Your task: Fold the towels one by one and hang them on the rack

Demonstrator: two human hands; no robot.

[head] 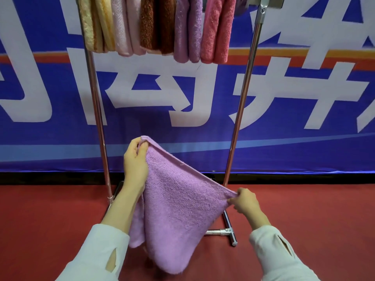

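Observation:
A lilac towel (178,201) hangs in the air in front of me, stretched by its top edge between both hands. My left hand (135,159) pinches one corner, held higher, and my right hand (245,200) pinches the opposite corner, lower and to the right. The towel's lower part droops in a fold towards the floor. Behind it stands the metal rack (241,102), and several folded towels (158,27) in yellow, pale pink, brown, lilac and pink hang side by side on its top bar.
A blue banner (182,94) with large white characters covers the wall behind the rack. The floor (314,216) is red. The rack's foot (230,232) lies on the floor just right of the hanging towel.

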